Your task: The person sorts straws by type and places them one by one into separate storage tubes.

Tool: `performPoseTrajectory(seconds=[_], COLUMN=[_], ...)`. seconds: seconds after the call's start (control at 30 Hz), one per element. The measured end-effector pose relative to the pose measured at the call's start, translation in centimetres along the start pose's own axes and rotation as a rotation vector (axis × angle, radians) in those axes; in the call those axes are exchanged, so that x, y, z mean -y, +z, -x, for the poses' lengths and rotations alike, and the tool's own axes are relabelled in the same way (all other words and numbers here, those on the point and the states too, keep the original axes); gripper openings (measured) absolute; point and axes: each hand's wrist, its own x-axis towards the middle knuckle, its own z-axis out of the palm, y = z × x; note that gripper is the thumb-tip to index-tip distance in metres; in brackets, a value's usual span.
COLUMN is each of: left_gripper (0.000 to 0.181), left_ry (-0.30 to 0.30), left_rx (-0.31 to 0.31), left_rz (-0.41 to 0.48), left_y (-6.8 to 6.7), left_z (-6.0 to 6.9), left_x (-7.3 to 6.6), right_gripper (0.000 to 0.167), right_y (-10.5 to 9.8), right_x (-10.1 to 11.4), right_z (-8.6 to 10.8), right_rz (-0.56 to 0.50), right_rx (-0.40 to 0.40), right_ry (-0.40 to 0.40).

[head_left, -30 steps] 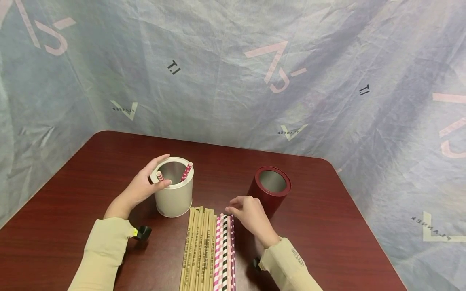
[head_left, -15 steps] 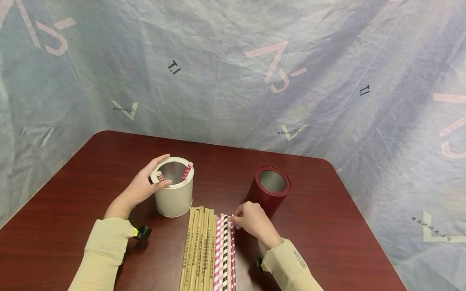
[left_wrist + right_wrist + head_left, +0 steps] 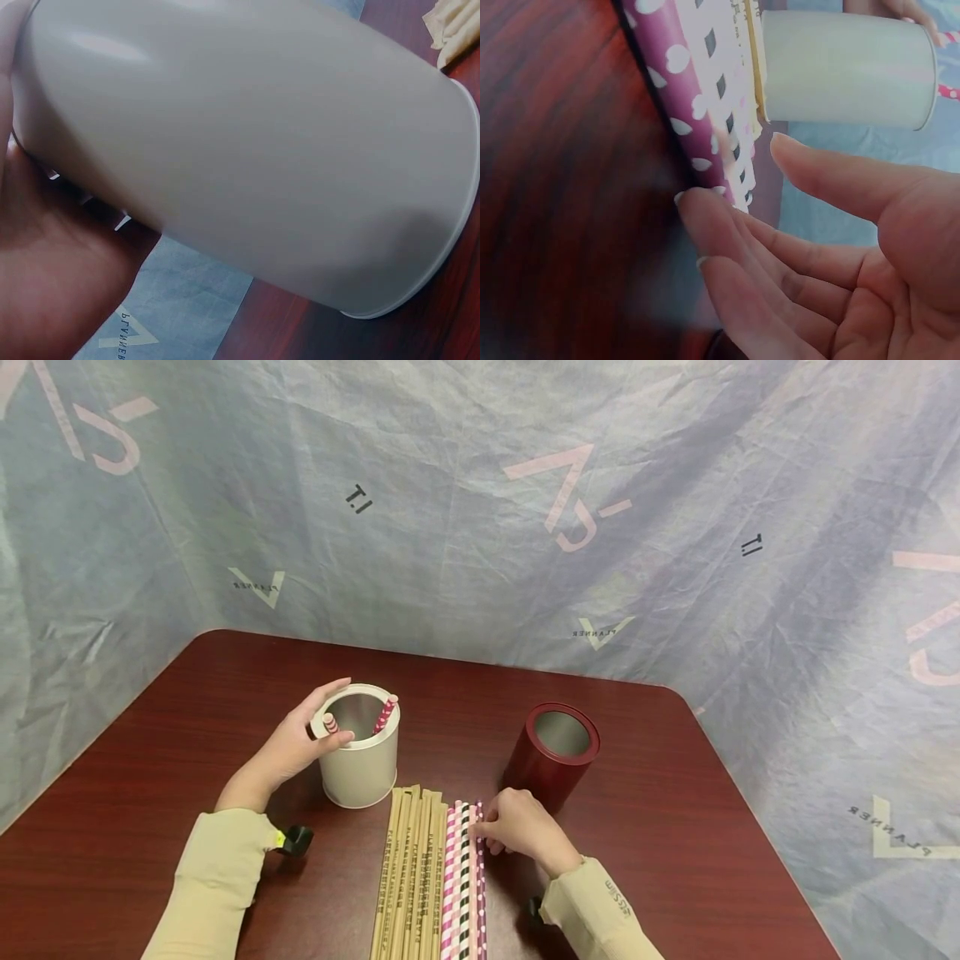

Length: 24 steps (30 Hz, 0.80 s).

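My left hand [image 3: 288, 747] grips a white can [image 3: 358, 772] by its rim, thumb at the front and fingers round the far side. Inside it, a red patterned paper straw [image 3: 386, 715] leans on the right, and another straw [image 3: 330, 723] shows near the thumb. My right hand [image 3: 521, 825] is at the right end of a row of paper straws. In the right wrist view its fingertips touch the outermost straw, purple with white hearts [image 3: 681, 97], while the thumb stands apart. Beside that lie a pale pink straw [image 3: 472, 902] and a black-and-white striped one [image 3: 463, 885].
A dark red can [image 3: 543, 777] stands behind my right hand, its opening upward. Several straws in printed tan wrappers [image 3: 408, 877] lie left of the patterned ones. The dark red-brown table [image 3: 442, 693] ends at a grey printed cloth [image 3: 450, 527].
My right hand has come down and slightly toward me along the straws' far ends, to the right side of the purple straw. The left hand and white can stay put.
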Motion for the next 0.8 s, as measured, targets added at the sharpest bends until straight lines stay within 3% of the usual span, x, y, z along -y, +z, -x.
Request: performPoseTrajectory(seconds=[0.3, 0.6, 0.8], left_gripper=[0.075, 0.075, 0.075], left_ry=[-0.004, 0.000, 0.001], left_rx=[0.004, 0.002, 0.006], left_rz=[0.007, -0.007, 0.000], left_y=[0.0, -0.1, 0.0], left_z=[-0.1, -0.1, -0.1], left_x=[-0.1, 0.2, 0.3], right_gripper=[0.026, 0.031, 0.029], right_y=[0.5, 0.9, 1.1], right_x=[-0.4, -0.1, -0.4], right_z=[0.3, 0.8, 0.8], right_rz=[0.003, 0.093, 0.024], right_rx=[0.039, 0.051, 0.065], right_ry=[0.000, -0.004, 0.013])
